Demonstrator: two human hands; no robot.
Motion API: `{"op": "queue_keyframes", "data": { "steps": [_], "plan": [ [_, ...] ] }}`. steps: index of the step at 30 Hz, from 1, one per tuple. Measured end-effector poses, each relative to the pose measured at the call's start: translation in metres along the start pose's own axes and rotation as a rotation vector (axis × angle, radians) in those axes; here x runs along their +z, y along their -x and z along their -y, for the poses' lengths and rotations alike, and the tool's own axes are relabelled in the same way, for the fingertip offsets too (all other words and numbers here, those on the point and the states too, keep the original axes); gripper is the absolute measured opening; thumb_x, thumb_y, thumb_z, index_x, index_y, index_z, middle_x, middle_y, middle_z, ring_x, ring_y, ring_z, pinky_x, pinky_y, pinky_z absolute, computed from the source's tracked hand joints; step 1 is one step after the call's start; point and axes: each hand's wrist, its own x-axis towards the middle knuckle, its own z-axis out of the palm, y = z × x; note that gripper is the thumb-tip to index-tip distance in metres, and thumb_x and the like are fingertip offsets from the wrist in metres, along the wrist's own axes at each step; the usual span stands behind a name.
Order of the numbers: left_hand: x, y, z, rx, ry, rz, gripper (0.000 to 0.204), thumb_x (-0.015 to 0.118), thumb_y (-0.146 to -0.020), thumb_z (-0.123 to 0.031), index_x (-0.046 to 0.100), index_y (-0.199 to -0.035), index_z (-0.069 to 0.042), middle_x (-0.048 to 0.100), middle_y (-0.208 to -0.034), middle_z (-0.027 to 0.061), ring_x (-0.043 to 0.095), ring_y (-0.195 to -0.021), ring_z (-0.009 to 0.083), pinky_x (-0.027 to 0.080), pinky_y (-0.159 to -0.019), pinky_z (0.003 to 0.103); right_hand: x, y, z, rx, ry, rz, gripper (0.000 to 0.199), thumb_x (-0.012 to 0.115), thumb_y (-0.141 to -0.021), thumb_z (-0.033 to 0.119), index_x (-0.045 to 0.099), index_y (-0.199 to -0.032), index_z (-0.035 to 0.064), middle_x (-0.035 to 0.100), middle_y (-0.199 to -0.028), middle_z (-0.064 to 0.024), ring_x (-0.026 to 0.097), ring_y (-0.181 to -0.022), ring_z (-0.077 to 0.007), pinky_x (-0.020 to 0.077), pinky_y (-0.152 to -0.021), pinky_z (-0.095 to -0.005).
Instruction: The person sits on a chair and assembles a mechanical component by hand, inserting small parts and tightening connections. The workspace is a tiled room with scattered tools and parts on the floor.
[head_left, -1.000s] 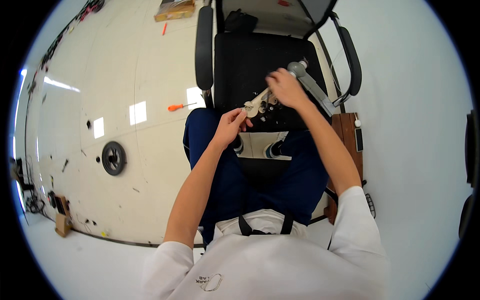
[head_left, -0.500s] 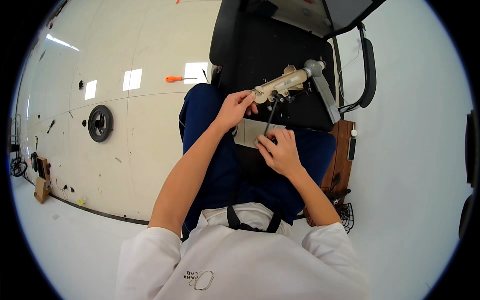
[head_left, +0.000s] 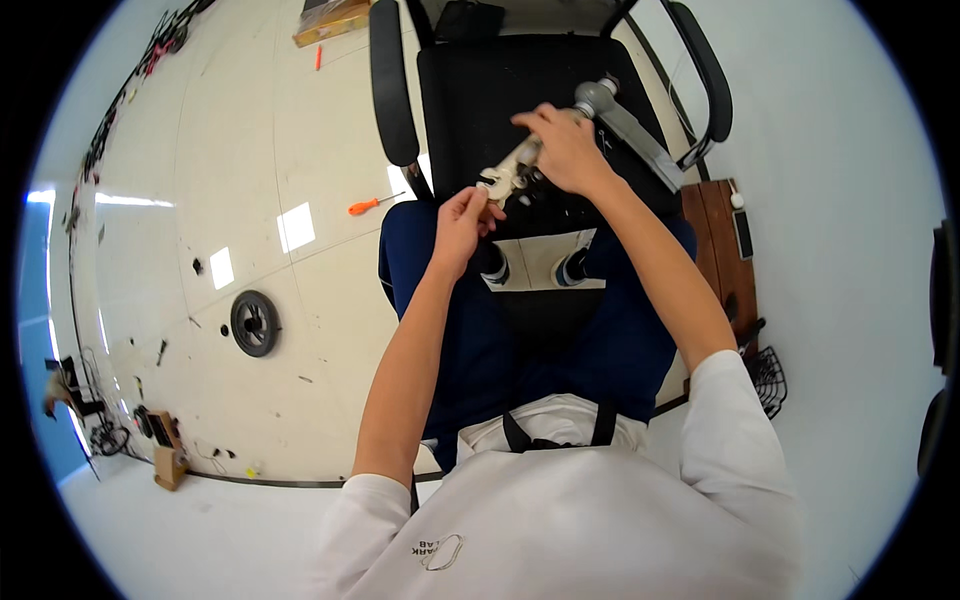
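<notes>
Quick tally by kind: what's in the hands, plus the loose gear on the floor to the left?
Metal assembly held in both hands: 1
Orange-handled screwdriver on floor: 1
Black wheel on floor: 1
Cardboard box at top edge: 1
Total: 4

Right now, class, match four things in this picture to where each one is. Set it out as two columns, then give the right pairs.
Things:
1. orange screwdriver
2. black wheel
3. right hand
4. wire basket

Places:
A. by the person's right side, next to the wooden board
B. on the pale floor, left of the black chair
C. gripping the pale metal assembly over the chair seat
D. flat on the floor, left of the person's left forearm

Pairs: 1-B, 2-D, 3-C, 4-A
</notes>
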Motion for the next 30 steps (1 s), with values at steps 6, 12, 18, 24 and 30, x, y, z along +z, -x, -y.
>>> {"op": "queue_keyframes", "data": {
  "steps": [6, 12, 18, 24, 30],
  "plan": [
    [0.005, -0.001, -0.001, -0.011, -0.037, 0.039, 0.031, 0.048, -0.104, -0.027, 0.063, -0.088, -0.005, 0.067, -0.077, 0.0032, 0.051, -0.064, 0.0061, 0.038, -0.058, 0.021, 0.020, 0.001, -0.026, 0.333, -0.275, -0.574, 0.044, 0.064, -0.074, 0.001, 0.060, -0.118, -0.0001, 0.053, -0.116, -0.0194, 0.055, -0.109, -0.0348, 0.0440, -0.096, -0.0415],
    [0.005, 0.003, -0.002, -0.028, -0.047, 0.030, 0.030, 0.049, -0.104, -0.027, 0.064, -0.089, -0.005, 0.067, -0.077, 0.0026, 0.051, -0.064, 0.0056, 0.039, -0.058, 0.021, 0.022, -0.011, -0.012, 0.647, -0.659, -0.479, 0.027, 0.071, -0.083, 0.017, 0.073, -0.099, -0.0037, 0.072, -0.080, -0.0132, 0.070, -0.071, -0.0204, 0.0555, -0.070, -0.0313],
    [-0.001, -0.001, 0.006, -0.008, -0.068, 0.077, 0.028, 0.050, -0.103, -0.026, 0.063, -0.088, -0.005, 0.068, -0.078, 0.0032, 0.052, -0.064, 0.0055, 0.038, -0.057, 0.020, 0.035, -0.032, 0.034, 0.251, -0.555, -0.161, 0.024, 0.069, -0.080, 0.014, 0.076, -0.103, 0.0103, 0.067, -0.090, -0.0118, 0.065, -0.085, -0.0296, 0.0516, -0.080, -0.0371],
    [-0.005, -0.001, 0.022, 0.062, -0.095, 0.010, 0.023, 0.054, -0.101, -0.021, 0.065, -0.090, -0.004, 0.065, -0.079, -0.0008, 0.054, -0.069, 0.0038, 0.041, -0.059, 0.021, 0.018, 0.020, 0.081, -0.179, -0.355, 0.022, 0.024, 0.064, -0.076, 0.006, 0.075, -0.096, 0.0136, 0.056, -0.089, -0.0088, 0.053, -0.087, -0.0284, 0.0444, -0.077, -0.0390],
    [-0.003, 0.001, 0.005, -0.017, 0.037, 0.087, 0.027, 0.053, -0.102, -0.024, 0.064, -0.087, -0.004, 0.066, -0.077, 0.0007, 0.050, -0.065, 0.0031, 0.037, -0.055, 0.020, -0.014, 0.096, 0.098, -0.194, -0.295, 0.059, 0.014, 0.070, -0.078, 0.009, 0.073, -0.092, 0.0083, 0.057, -0.085, -0.0075, 0.055, -0.079, -0.0253, 0.0442, -0.073, -0.0382]
  ]
}}
